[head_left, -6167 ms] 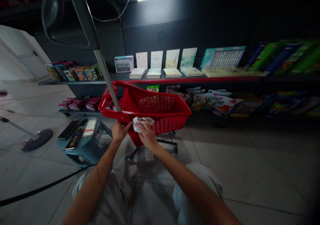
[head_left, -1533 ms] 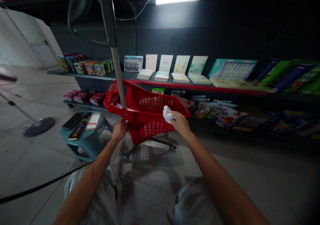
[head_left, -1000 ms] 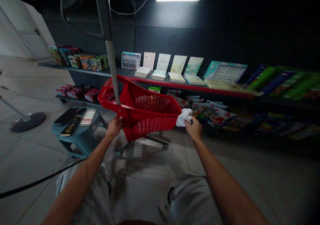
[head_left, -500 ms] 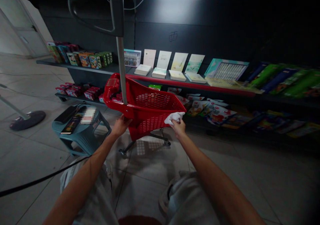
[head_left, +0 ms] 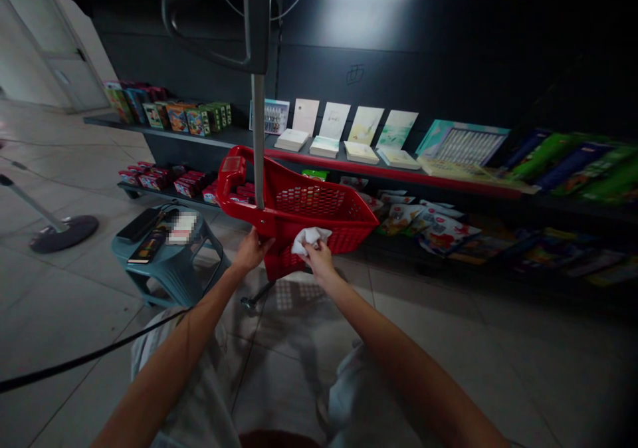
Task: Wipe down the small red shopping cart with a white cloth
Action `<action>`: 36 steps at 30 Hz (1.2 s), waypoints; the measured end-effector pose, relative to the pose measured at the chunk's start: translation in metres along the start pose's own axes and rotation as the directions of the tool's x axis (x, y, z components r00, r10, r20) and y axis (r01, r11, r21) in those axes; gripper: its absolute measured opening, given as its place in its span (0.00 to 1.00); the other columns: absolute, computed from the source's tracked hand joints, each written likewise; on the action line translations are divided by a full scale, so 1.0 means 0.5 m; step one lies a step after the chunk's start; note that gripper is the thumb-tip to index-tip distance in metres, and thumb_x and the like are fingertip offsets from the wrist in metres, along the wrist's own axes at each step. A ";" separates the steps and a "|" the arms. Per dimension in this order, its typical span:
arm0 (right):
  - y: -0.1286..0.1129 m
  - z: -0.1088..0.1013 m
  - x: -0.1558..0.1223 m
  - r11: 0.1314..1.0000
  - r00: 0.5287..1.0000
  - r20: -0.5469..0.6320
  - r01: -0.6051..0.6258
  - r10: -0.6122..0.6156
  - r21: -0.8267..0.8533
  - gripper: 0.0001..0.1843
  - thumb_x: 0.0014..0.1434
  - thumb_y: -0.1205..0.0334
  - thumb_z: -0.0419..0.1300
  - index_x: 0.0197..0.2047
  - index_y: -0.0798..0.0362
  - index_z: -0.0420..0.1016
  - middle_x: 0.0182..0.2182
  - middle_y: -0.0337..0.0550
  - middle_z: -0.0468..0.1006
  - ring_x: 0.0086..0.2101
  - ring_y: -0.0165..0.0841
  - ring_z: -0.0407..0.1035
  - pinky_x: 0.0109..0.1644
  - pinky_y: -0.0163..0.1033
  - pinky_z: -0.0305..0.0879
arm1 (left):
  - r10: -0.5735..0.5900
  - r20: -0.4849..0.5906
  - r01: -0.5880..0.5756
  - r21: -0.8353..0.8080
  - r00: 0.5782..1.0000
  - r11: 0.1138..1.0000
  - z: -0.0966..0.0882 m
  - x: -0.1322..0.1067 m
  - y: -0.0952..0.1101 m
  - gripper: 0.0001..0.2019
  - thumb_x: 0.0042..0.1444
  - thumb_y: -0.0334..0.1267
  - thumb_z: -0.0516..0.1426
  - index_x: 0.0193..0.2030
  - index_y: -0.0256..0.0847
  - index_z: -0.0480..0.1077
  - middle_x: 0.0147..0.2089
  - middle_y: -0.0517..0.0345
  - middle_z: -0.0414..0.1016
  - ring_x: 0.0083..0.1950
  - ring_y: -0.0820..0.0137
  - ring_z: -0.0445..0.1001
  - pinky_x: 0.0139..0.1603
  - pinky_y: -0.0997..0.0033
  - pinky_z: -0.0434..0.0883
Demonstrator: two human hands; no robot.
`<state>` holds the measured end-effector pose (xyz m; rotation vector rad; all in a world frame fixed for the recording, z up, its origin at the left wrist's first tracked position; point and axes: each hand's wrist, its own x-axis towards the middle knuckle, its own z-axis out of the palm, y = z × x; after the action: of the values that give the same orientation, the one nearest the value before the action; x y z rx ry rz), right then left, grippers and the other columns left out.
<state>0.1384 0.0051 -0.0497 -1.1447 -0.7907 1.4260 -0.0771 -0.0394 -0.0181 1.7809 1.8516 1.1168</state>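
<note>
At far left a black cable [head_left: 90,358] crosses the tile floor [head_left: 60,302], near the round dark base of a stand [head_left: 62,233]. Behind them, a dark shelf [head_left: 100,121] carries a row of colourful boxes [head_left: 169,117], their labels too small to read. A teal plastic stool [head_left: 164,282] holds a black flat case [head_left: 142,225], a dark book [head_left: 147,248] and a white label [head_left: 182,228] pixelated past reading. The left hand [head_left: 252,250] is clenched on the rim of a red plastic shopping cart [head_left: 319,202], just below its steel pole [head_left: 258,135]. The cart stands on the tiles directly ahead of the person. The right hand [head_left: 319,262] grasps a white cloth [head_left: 310,240], seemingly pressed to the cart's outer wall, though the dim view makes that contact uncertain. Beyond, pale cards [head_left: 349,121] stand on a shelf beneath a small sketched mark [head_left: 355,74] on the wall. Further right are a boxed colour set [head_left: 463,145] and printed packets [head_left: 428,225], their lettering blurred.
</note>
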 end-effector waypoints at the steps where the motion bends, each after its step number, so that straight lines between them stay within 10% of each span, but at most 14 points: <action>1: 0.003 0.013 -0.007 1.000 1.000 0.010 -0.016 0.016 0.007 0.21 0.46 0.61 0.70 0.43 0.49 0.72 0.40 0.37 0.79 0.42 0.33 0.77 0.41 0.39 0.81 | -0.003 -0.003 0.003 0.008 1.000 1.000 0.000 0.000 0.000 0.25 0.62 0.46 0.60 0.63 0.39 0.62 0.48 0.44 0.82 0.48 0.56 0.82 0.50 0.58 0.76; 9: 0.030 0.098 -0.063 0.998 0.978 0.202 -0.035 0.047 -0.061 0.27 0.45 0.55 0.70 0.49 0.50 0.74 0.40 0.40 0.80 0.41 0.36 0.77 0.40 0.39 0.78 | 0.059 0.024 -0.056 -0.116 0.998 0.992 0.003 -0.008 -0.014 0.28 0.56 0.38 0.58 0.63 0.39 0.59 0.51 0.46 0.78 0.49 0.58 0.79 0.56 0.53 0.74; 15: 0.049 0.125 -0.058 0.925 0.964 0.194 0.233 -0.180 -0.300 0.21 0.55 0.51 0.63 0.50 0.52 0.75 0.41 0.43 0.82 0.41 0.37 0.77 0.45 0.40 0.75 | 0.039 0.024 -0.033 -0.216 0.999 0.976 0.003 -0.014 -0.028 0.24 0.57 0.41 0.58 0.60 0.41 0.61 0.54 0.48 0.76 0.51 0.59 0.76 0.57 0.53 0.73; 19: 0.022 0.104 -0.061 0.682 0.892 0.370 0.440 -0.258 -0.585 0.18 0.58 0.59 0.63 0.51 0.52 0.74 0.41 0.42 0.82 0.42 0.36 0.77 0.50 0.39 0.71 | 0.025 0.005 -0.023 -0.205 1.000 0.978 -0.001 -0.016 -0.034 0.24 0.61 0.47 0.57 0.61 0.41 0.60 0.56 0.46 0.76 0.52 0.58 0.76 0.58 0.53 0.72; 26: -0.006 0.062 -0.100 -0.084 0.728 0.682 0.677 -0.078 -0.732 0.18 0.62 0.65 0.62 0.56 0.49 0.72 0.55 0.48 0.77 0.48 0.39 0.77 0.47 0.38 0.70 | 0.055 -0.001 -0.054 -0.183 0.998 0.982 0.002 -0.015 -0.045 0.26 0.61 0.49 0.59 0.62 0.40 0.60 0.52 0.46 0.79 0.47 0.60 0.79 0.50 0.58 0.76; 36: -0.014 0.027 -0.062 -0.079 0.730 0.672 0.668 -0.125 -0.740 0.22 0.61 0.65 0.65 0.58 0.46 0.73 0.57 0.48 0.77 0.50 0.41 0.76 0.48 0.38 0.69 | 0.064 0.070 -0.056 -0.116 0.995 0.992 -0.035 0.001 -0.033 0.14 0.66 0.43 0.56 0.55 0.43 0.69 0.49 0.50 0.84 0.50 0.60 0.83 0.51 0.63 0.77</action>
<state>0.1262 -0.0221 -0.0322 -1.2981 -2.5193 0.2820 -0.1011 -0.0425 -0.0187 1.7988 1.6683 1.1381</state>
